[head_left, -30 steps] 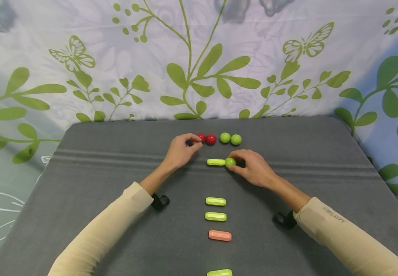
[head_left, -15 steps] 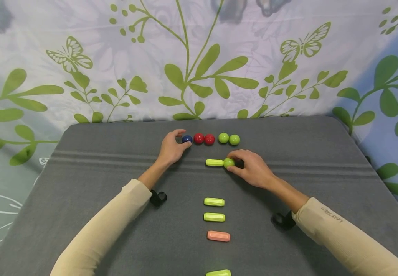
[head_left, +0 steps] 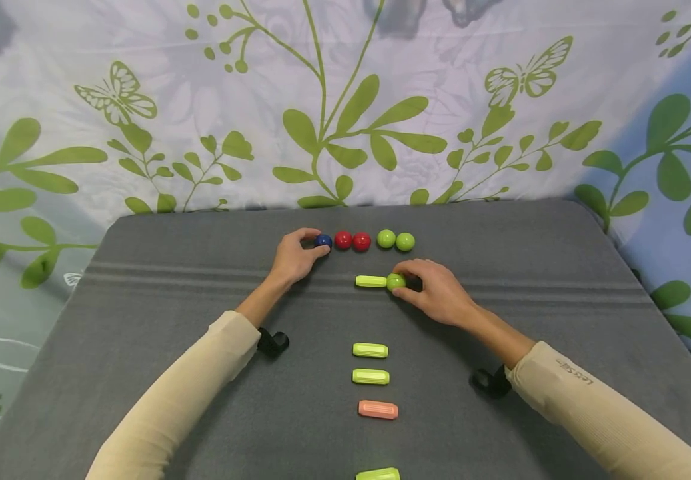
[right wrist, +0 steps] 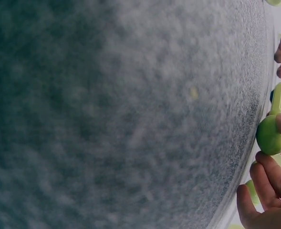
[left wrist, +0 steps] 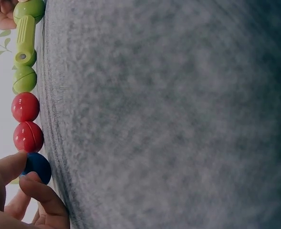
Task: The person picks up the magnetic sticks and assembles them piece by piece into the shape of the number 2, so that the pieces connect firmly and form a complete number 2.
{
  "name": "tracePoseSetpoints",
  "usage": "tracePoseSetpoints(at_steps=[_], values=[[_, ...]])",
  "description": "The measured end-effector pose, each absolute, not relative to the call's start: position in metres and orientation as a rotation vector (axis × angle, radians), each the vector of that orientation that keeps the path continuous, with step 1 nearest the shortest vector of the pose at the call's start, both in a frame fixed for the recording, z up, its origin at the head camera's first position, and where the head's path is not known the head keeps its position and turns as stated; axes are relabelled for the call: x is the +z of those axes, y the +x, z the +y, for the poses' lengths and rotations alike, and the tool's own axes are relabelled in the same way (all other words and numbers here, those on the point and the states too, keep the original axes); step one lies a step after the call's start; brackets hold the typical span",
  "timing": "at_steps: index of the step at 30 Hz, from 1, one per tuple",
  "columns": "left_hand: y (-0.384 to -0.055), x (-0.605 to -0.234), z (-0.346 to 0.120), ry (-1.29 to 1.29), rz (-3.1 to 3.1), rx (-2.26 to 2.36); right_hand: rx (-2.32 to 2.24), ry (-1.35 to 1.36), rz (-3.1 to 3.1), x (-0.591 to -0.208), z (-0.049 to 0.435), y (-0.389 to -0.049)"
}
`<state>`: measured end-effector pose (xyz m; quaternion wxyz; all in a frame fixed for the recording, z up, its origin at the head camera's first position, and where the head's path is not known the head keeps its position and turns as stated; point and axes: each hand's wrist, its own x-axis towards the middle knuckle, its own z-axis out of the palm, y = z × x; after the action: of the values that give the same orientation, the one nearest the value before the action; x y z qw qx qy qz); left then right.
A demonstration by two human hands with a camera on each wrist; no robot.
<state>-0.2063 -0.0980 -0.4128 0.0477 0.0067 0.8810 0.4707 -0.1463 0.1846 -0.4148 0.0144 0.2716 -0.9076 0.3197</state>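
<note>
At the far side of the table, my left hand (head_left: pixel 294 257) holds a dark blue ball (head_left: pixel 323 241) between thumb and fingers. The left wrist view shows fingertips on the blue ball (left wrist: pixel 37 168), beside two glossy red balls (left wrist: pixel 26 107). My right hand (head_left: pixel 439 292) pinches a green ball (head_left: pixel 396 282), whose left side touches the end of a yellow-green ribbed stick (head_left: pixel 371 281). The right wrist view shows the thumb on that green ball (right wrist: pixel 270 135). Two more green balls (head_left: pixel 386 239) sit right of the red pair (head_left: pixel 343 240).
Nearer the body, two yellow-green sticks (head_left: pixel 370 350), an orange stick (head_left: pixel 378 409) and another yellow-green stick (head_left: pixel 378 474) lie in a column on the grey table (head_left: pixel 201 300). A leaf-patterned cloth (head_left: pixel 201 100) hangs behind the far edge.
My left hand has moved left from beside the red balls, and the blue ball now shows between its fingers. The right hand stays on the green ball.
</note>
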Motion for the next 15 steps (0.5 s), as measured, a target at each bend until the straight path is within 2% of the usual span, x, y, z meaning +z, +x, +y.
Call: tracePoseSetpoints(at_steps=[15], values=[[-0.2074,-0.4101,-0.1046,-0.02,2.532,1.517,1.023,0.834,-2.833,-0.4092,0.1837,-0.1503]])
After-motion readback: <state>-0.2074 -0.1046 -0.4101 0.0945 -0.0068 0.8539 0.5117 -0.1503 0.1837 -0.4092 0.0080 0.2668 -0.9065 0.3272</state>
